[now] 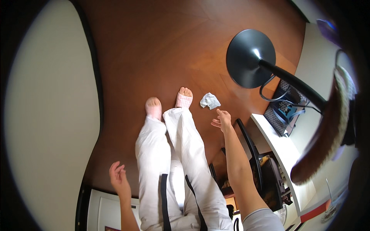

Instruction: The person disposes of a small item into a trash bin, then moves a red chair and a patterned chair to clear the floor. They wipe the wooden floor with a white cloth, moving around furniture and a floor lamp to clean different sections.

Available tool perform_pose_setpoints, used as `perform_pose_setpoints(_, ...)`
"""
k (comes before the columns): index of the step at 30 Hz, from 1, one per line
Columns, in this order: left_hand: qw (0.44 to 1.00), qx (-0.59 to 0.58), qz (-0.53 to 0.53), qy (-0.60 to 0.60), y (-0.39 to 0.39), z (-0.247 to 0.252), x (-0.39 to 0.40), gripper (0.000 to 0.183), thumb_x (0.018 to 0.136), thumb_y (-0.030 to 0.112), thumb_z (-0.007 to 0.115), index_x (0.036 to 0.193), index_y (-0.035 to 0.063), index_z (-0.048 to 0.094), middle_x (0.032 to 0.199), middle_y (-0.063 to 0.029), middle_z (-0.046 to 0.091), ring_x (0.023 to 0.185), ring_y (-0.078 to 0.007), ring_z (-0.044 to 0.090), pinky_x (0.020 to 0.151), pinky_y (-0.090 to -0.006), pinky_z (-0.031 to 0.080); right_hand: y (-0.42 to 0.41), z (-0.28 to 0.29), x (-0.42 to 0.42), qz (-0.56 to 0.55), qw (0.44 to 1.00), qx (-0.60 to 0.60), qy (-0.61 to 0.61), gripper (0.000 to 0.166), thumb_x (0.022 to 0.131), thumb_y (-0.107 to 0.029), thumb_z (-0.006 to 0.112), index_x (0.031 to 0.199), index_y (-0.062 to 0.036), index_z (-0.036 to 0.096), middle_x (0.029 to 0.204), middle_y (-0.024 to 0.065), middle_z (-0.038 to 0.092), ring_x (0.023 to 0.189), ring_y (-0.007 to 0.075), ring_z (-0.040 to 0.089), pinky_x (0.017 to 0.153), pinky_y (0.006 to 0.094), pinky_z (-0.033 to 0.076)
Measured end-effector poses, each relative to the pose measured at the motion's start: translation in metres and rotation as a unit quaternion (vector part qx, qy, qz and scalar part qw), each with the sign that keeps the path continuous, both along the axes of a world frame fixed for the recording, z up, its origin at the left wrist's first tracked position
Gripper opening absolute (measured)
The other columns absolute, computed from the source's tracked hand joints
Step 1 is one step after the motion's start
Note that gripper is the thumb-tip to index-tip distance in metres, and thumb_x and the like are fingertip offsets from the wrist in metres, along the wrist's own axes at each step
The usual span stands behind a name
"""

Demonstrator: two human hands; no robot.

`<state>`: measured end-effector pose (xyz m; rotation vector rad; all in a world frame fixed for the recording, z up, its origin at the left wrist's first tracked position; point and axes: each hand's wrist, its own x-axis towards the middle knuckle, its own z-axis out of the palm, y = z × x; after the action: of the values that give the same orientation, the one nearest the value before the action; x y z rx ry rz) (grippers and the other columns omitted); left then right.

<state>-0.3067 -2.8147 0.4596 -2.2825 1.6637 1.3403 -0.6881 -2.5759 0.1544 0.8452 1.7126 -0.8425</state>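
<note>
My right hand [222,119] reaches forward with its fingers spread and holds nothing. Just beyond its fingertips lies a crumpled pale blue-white cloth or tissue [210,101], with a small gap showing in the picture. My left hand [118,174] hangs out to the left, empty, with loosely curled fingers held apart. Between both arms are my legs in white trousers [156,144] with dark drawstrings. On my feet are pink open-toed coverings [184,101], and the left foot is blurred.
A black round stand base [250,57] with a slanting pole is ahead on the right, its cable trailing near a patterned bag [277,115]. A white counter [277,144], a black chair [253,153] and a brown fuzzy-edged object [321,144] are to my right. A pale wall [55,101] runs along the left.
</note>
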Motion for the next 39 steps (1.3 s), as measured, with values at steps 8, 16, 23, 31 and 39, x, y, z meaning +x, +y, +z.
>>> perform_pose_setpoints(8,0.995,0.049,-0.016,-0.082,-0.063,-0.1,0.031,0.035,0.097,-0.001,0.05,0.131,0.004,0.054,0.125,-0.0074,0.058,0.107,-0.0188,0.061,0.089,-0.0305,0.05,-0.025,-0.172,0.029,-0.24,0.97,0.037,-0.03,0.058,0.099,-0.05,0.054,0.143,-0.0134,0.046,0.155,0.0124,0.036,0.139,0.0486,0.034,0.103,0.0758,0.031)
perform_pose_setpoints(16,0.99,0.096,-0.091,-0.056,-0.141,-0.166,0.031,0.033,0.098,0.004,0.054,0.131,0.0037,0.055,0.116,-0.0066,0.063,0.101,-0.0162,0.062,0.085,-0.0294,0.051,-0.089,-0.296,-0.033,-0.257,0.864,0.288,0.323,0.049,0.087,0.0,0.059,0.135,0.0041,0.051,0.131,0.0208,0.057,0.111,0.0352,0.06,0.099,0.0418,0.047)
perform_pose_setpoints(23,0.996,0.034,-0.082,-0.005,-0.209,-0.149,-0.088,0.03,0.101,0.009,0.051,0.131,0.0042,0.056,0.125,-0.0097,0.062,0.107,-0.0172,0.061,0.093,-0.0311,0.049,-0.316,-0.171,-0.135,-0.06,0.912,-0.186,0.361,0.028,0.088,0.002,0.066,0.116,-0.0008,0.066,0.108,0.0103,0.068,0.103,0.0142,0.063,0.088,0.0272,0.049)
perform_pose_setpoints(31,0.945,0.156,-0.104,0.269,-0.267,-0.104,-0.323,0.043,0.101,0.015,0.06,0.14,0.0029,0.048,0.137,-0.0099,0.054,0.117,-0.0174,0.058,0.097,-0.0294,0.048,-0.379,0.132,-0.122,-0.214,0.851,-0.471,0.089,0.06,0.096,-0.019,0.066,0.148,-0.0064,0.038,0.139,0.0073,0.055,0.131,0.0239,0.053,0.111,0.043,0.043)
perform_pose_setpoints(39,0.881,0.249,0.053,0.399,-0.309,-0.044,-0.45,0.025,0.097,0.025,0.069,0.109,0.0036,0.07,0.096,-0.0008,0.07,0.087,-0.0058,0.062,0.074,-0.0255,0.051,-0.419,0.247,-0.147,-0.291,0.823,-0.483,0.069,0.046,0.1,-0.024,0.061,0.139,-0.008,0.045,0.134,0.0078,0.058,0.128,0.0217,0.054,0.109,0.0428,0.045)
